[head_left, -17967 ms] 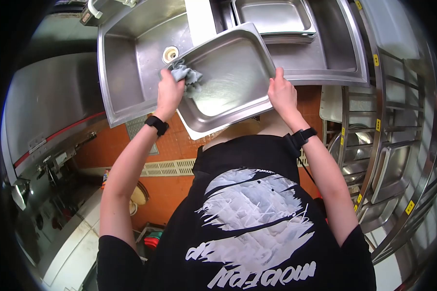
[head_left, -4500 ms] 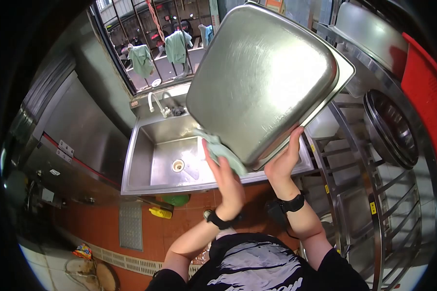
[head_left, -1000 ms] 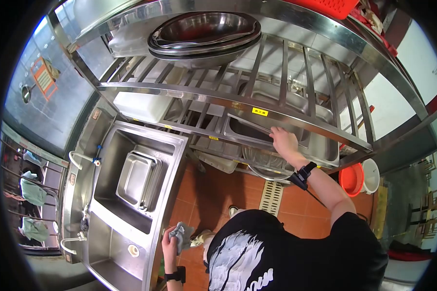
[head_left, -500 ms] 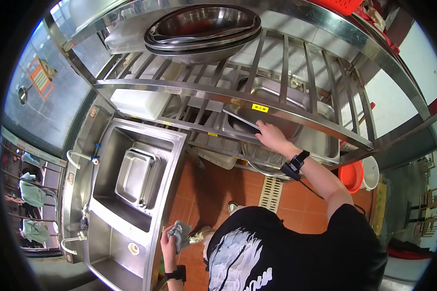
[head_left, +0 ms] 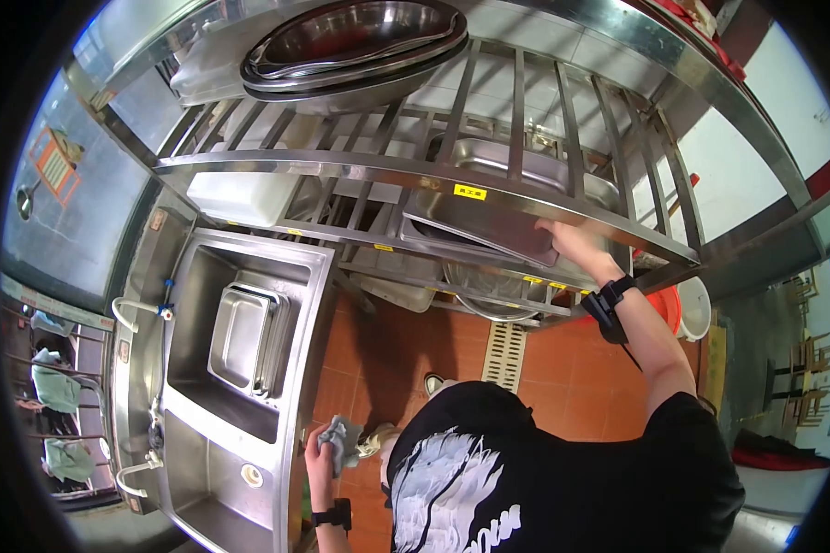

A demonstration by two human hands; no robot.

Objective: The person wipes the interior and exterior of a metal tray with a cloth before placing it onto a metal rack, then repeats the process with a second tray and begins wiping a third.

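My right hand (head_left: pixel 576 247) reaches into the lower shelf and grips the right end of a shallow stainless steel pan (head_left: pixel 503 221). The pan lies slightly tilted over other steel pans, its far side partly hidden by the shelf's front rail. Low beside the sink, my left hand (head_left: pixel 320 463) is closed around a crumpled grey-blue cloth (head_left: pixel 342 441). Several nested rectangular steel pans (head_left: pixel 238 339) sit in the upper basin of the sink to the left.
A slatted steel rack (head_left: pixel 360 168) spans the front, with large steel bowls (head_left: pixel 355 55) on top. A white plastic bin (head_left: pixel 240 195) stands on its lower shelf. The double sink (head_left: pixel 186 387) has white taps. A floor drain (head_left: pixel 504 355) and a white bucket (head_left: pixel 694 309) are below.
My right hand has moved right, from the pan's front edge to its right end, and more of the pan shows to the right. My left hand still holds the cloth. The view has shifted slightly.
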